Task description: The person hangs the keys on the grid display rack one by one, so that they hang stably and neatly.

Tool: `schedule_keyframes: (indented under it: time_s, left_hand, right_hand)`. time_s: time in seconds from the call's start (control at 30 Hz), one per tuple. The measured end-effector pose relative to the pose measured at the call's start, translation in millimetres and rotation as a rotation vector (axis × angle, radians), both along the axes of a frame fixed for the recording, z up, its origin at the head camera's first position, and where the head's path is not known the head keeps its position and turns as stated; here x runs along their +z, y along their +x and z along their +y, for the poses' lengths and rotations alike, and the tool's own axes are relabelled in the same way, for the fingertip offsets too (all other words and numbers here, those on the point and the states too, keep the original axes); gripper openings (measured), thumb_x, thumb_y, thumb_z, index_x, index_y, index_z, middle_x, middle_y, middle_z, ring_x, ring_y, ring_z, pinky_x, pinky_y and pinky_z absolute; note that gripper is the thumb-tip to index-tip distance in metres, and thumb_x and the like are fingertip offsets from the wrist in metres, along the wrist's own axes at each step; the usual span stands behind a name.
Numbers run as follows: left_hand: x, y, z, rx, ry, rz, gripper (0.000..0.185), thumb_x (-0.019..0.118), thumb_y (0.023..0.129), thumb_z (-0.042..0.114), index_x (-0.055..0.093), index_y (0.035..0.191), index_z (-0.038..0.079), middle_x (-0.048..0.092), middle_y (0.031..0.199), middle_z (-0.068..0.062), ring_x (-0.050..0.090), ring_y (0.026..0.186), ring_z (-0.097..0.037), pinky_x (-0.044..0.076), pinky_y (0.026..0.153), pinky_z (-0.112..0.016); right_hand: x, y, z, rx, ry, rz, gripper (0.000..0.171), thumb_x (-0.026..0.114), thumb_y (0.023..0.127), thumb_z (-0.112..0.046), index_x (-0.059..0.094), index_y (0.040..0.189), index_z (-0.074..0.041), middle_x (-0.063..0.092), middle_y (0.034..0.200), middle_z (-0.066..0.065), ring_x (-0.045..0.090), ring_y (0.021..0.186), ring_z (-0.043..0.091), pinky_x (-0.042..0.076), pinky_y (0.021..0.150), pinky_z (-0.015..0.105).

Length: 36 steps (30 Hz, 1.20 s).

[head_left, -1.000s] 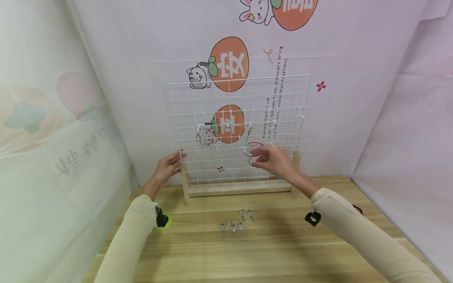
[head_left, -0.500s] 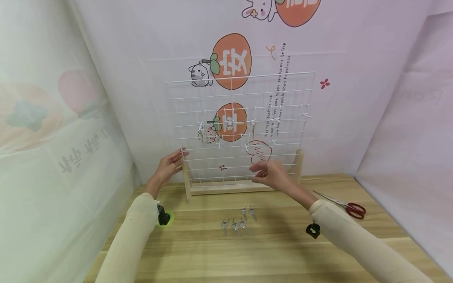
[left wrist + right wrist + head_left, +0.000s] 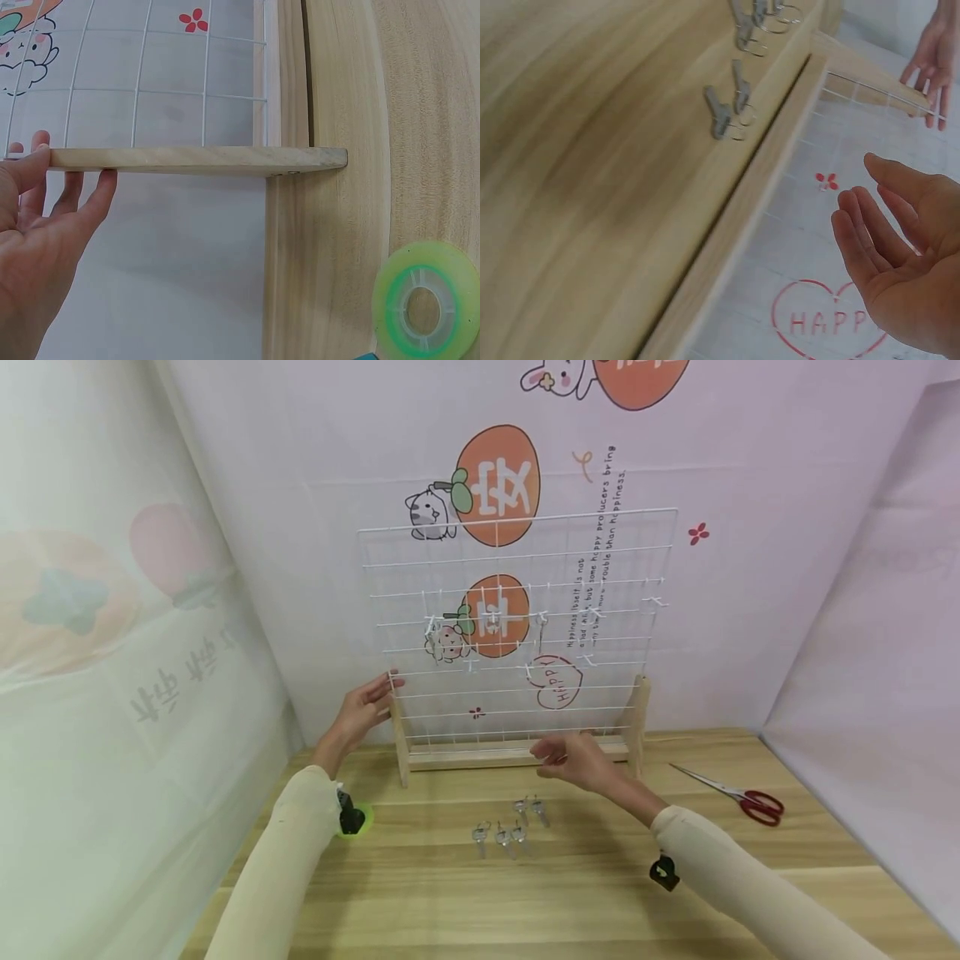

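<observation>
A white wire grid rack (image 3: pixel 517 681) stands upright in a wooden stand (image 3: pixel 195 157). My left hand (image 3: pixel 360 706) grips the top of the stand's left upright, thumb on one side and fingers on the other. Small white hooks (image 3: pixel 528 671) sit on the grid, and a key (image 3: pixel 541 635) hangs from one of them. My right hand (image 3: pixel 577 760) is in front of the grid's lower bar with loosely bent fingers and nothing between them. Just nearer to me, several silver keys with rings (image 3: pixel 480 837) lie on the wooden table; the right wrist view shows two of them (image 3: pixel 718 116) close up.
Red-handled scissors (image 3: pixel 759 806) lie on the table at the right. A roll of green tape (image 3: pixel 390 281) lies by my left wrist. Printed white cloth (image 3: pixel 322 502) rises behind the grid and along both sides.
My right hand has come down from the hooks in the middle of the grid to its bottom bar, near the keys. The scissors have come into view. My left hand keeps its grip.
</observation>
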<state>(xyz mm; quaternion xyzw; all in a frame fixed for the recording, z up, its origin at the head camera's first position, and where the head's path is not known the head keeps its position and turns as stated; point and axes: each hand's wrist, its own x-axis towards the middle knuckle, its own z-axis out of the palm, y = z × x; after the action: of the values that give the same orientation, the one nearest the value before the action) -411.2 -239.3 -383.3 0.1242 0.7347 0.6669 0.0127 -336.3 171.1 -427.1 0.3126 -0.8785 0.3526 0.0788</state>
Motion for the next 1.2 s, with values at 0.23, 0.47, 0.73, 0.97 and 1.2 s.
schedule_keyframes:
  time_s: [0.23, 0.47, 0.73, 0.97, 1.2]
  left_hand:
    - [0.4, 0.0, 0.0, 0.007, 0.003, 0.003, 0.054, 0.045, 0.109, -0.003, 0.038, 0.161, 0.011, 0.046, 0.159, -0.015, 0.033, 0.153, -0.033, 0.035, 0.119, -0.056]
    - [0.5, 0.2, -0.2, 0.007, -0.002, -0.002, 0.054, 0.045, 0.109, -0.002, 0.038, 0.161, 0.011, 0.046, 0.159, -0.015, 0.034, 0.152, -0.032, 0.036, 0.119, -0.056]
    - [-1.1, -0.5, 0.0, 0.009, 0.014, -0.003, 0.054, 0.044, 0.109, -0.004, 0.039, 0.161, 0.010, 0.047, 0.159, -0.016, 0.034, 0.152, -0.034, 0.037, 0.118, -0.057]
    - [0.4, 0.5, -0.6, 0.011, -0.005, 0.006, 0.054, 0.044, 0.110, -0.002, 0.038, 0.161, 0.012, 0.046, 0.160, -0.014, 0.035, 0.152, -0.032, 0.036, 0.119, -0.056]
    - [0.0, 1.5, 0.4, 0.012, -0.017, 0.007, 0.053, 0.046, 0.110, 0.001, 0.038, 0.161, 0.012, 0.046, 0.160, -0.012, 0.036, 0.151, -0.030, 0.036, 0.119, -0.055]
  right_hand:
    - [-23.2, -3.0, -2.1, 0.009, 0.058, -0.004, 0.019, 0.084, 0.086, -0.004, 0.077, 0.104, -0.005, 0.078, 0.098, 0.009, 0.073, 0.086, 0.020, 0.063, 0.076, 0.035]
    - [-46.6, -6.2, -7.8, 0.048, 0.056, -0.047, 0.020, 0.082, 0.086, 0.003, 0.075, 0.104, -0.002, 0.077, 0.101, 0.014, 0.074, 0.093, 0.029, 0.063, 0.084, 0.045]
    - [-64.2, -10.6, -15.0, 0.081, 0.018, -0.024, 0.017, 0.080, 0.084, 0.009, 0.075, 0.101, 0.006, 0.077, 0.096, 0.017, 0.075, 0.088, 0.030, 0.064, 0.081, 0.046]
    - [-72.6, -13.6, -23.5, 0.029, 0.065, -0.040, 0.015, 0.083, 0.084, 0.005, 0.076, 0.097, 0.003, 0.078, 0.092, 0.013, 0.076, 0.084, 0.027, 0.063, 0.075, 0.031]
    - [-75.0, -14.3, -30.5, -0.027, 0.115, -0.062, 0.007, 0.080, 0.088, 0.003, 0.078, 0.093, -0.001, 0.078, 0.090, 0.009, 0.074, 0.083, 0.020, 0.063, 0.074, 0.030]
